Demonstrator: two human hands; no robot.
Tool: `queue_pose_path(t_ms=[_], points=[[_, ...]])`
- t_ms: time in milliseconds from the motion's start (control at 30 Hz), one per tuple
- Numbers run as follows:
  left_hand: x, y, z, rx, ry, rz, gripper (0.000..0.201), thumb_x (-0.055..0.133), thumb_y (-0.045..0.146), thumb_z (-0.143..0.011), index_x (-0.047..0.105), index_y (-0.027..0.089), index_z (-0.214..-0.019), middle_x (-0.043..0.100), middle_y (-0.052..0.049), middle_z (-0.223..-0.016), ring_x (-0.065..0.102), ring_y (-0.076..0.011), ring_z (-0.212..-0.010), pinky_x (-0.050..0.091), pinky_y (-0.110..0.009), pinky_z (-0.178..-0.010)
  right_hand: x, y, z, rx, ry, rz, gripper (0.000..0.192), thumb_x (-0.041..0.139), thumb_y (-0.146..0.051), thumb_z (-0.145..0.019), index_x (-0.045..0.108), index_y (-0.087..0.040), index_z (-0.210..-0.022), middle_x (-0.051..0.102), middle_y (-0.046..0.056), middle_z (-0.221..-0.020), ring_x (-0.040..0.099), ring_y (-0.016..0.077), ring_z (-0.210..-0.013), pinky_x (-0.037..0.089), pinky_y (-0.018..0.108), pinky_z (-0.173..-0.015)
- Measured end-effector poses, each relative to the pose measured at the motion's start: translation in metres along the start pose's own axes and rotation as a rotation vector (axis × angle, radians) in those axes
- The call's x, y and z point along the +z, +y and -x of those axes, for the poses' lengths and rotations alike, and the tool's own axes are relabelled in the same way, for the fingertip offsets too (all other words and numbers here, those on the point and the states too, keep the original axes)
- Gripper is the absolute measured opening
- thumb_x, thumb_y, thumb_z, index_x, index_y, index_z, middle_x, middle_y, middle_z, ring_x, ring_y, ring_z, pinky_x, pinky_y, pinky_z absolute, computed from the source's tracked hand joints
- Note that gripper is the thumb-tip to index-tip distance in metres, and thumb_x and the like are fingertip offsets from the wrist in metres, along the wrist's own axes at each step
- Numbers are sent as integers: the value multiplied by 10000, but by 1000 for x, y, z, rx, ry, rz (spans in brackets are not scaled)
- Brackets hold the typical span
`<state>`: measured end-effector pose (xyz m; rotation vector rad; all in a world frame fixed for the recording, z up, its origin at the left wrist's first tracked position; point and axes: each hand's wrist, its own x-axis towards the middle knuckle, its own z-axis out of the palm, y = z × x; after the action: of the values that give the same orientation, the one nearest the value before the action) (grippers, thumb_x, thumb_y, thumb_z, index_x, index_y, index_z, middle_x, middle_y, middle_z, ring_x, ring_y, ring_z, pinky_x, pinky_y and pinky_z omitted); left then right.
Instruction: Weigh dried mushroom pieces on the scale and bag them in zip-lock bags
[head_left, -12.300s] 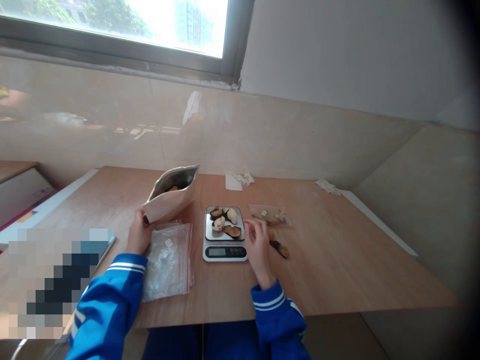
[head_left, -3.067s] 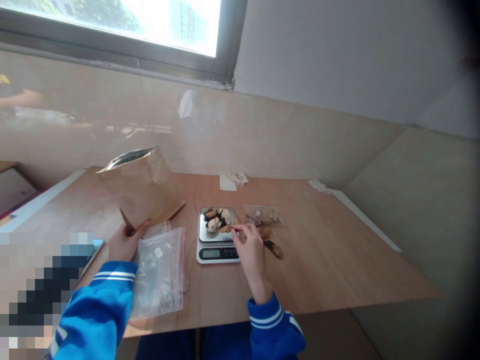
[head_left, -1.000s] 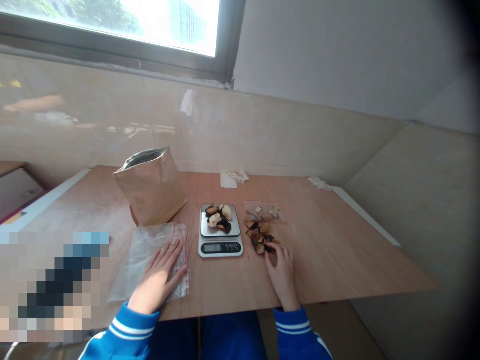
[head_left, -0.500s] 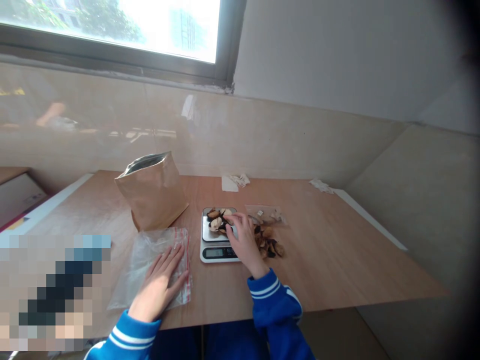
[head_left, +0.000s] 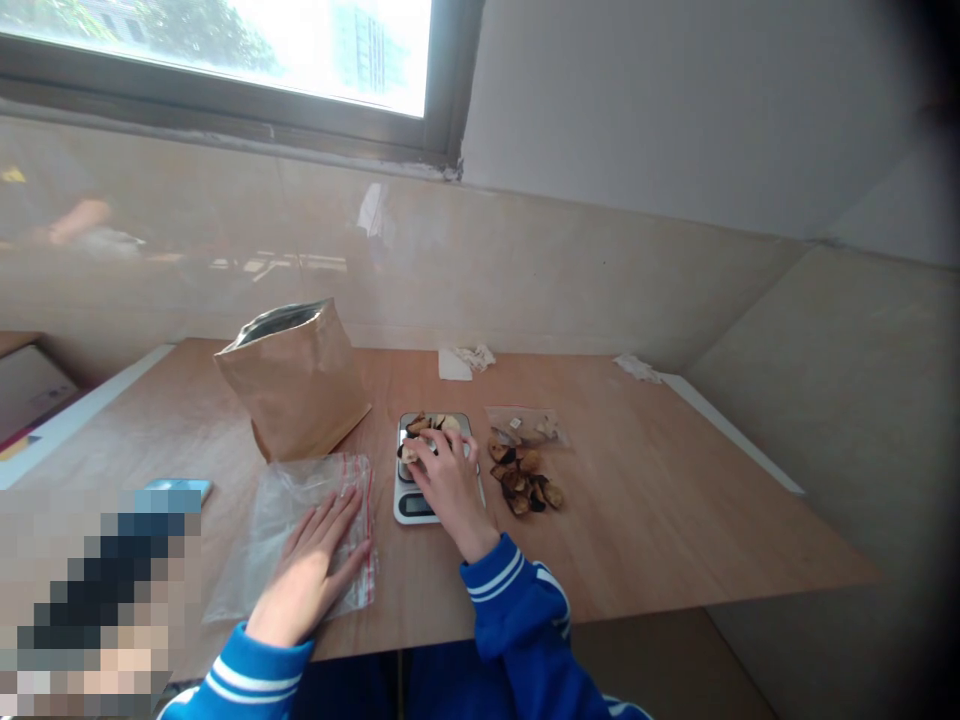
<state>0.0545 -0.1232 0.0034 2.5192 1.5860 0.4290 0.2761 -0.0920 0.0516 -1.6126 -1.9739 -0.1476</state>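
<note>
Your left hand (head_left: 311, 572) lies flat, fingers spread, on the crinkly clear zip bag (head_left: 296, 530) near the table's front edge. Your right hand (head_left: 448, 480) covers the steel scale (head_left: 411, 500) — fingers curled over the dried slices (head_left: 420, 425); can't tell if pinching.

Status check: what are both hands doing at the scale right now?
Left hand flat on the clear zip bags. Right hand over the scale, fingers on the dried slices. Loose pile beside the scale; brown pouch stands clear.
</note>
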Motion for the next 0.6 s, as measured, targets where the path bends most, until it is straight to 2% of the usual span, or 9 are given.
queue_pose_path(t_ms=[100, 267, 400, 467, 600], points=[[2, -1, 0, 5, 11, 2, 596, 413, 500, -906, 417, 245, -1444, 415, -54, -1488, 339, -250, -1398, 335, -454, -1137, 1, -1, 2, 29, 35, -2, 304, 531, -180, -910, 601, -280, -1188, 590, 84, -1244, 497, 275, -1123, 333, 503, -981], [3, -2, 1, 16, 34, 14, 587, 439, 490, -898, 413, 278, -1444, 424, -49, -1481, 351, -257, -1391, 338, -472, -1131, 0, 3, 10, 25, -2, 23, 396, 522, -235, -914, 537, -301, -1304, 540, 114, -1296, 482, 312, -1153, 354, 527, -959], [1, -2, 0, 8, -1, 20, 609, 421, 509, -899, 414, 240, -1445, 403, -59, -1491, 337, -261, -1397, 323, -482, -1139, 0, 11, 17, 68, 62, 39, 499, 495, -206, -914, 440, -317, -1397, 481, 126, -1361, 483, 315, -1158, 380, 493, -933], [0, -2, -1, 0, -16, 14, 619, 407, 519, -902, 411, 227, -1447, 393, -59, -1498, 322, -258, -1405, 312, -475, -1146, 0, 17, 20, 92, 61, 16, 460, 491, -187, -910, 476, -269, -1362, 545, 125, -1279, 501, 301, -1126, 384, 468, -928], [0, -2, 0, -4, -16, 7, 614, 397, 518, -903, 409, 236, -1448, 393, -53, -1500, 318, -254, -1407, 307, -465, -1151, -3, 31, 29, 125, 112, -64, 271, 503, -212, -914, 607, -242, -1163, 637, 78, -1090, 539, 253, -1031, 379, 410, -908]])
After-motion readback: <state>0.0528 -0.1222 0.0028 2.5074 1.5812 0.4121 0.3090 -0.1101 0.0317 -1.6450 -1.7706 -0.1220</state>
